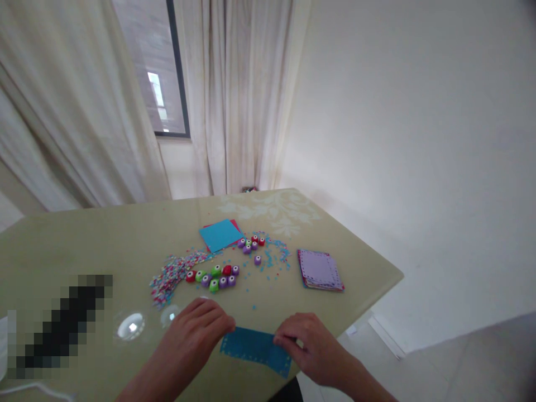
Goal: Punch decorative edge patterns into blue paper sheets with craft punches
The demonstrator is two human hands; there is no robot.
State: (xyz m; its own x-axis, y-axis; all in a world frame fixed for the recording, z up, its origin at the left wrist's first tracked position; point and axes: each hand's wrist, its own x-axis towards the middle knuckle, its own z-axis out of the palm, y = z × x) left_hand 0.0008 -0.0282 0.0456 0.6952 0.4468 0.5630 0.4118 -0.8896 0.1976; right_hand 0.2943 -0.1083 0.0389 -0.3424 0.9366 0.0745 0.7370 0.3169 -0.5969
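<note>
1. My left hand (196,329) lies palm down and loose, its fingertips pressing the left end of the blue sheet (256,349). My right hand (312,346) has its fingers curled and pinched on the sheet's right edge.
2. The sheet lies flat between my hands at the near edge of the counter (104,240), with small holes along its borders.
3. Beyond it sit coloured punches (213,276), with a confetti heap (171,276) to their left.
4. Farther off are plain blue squares (220,234) and, to the right, a purple-topped stack (320,271) with punched borders.
5. I judge the work well along: several sheets look finished, this one's borders seem punched, and the plain squares are left.
6. My hands hide both ends of the sheet. A blurred patch (62,324) covers something on the left, and I can't count either stack.
</note>
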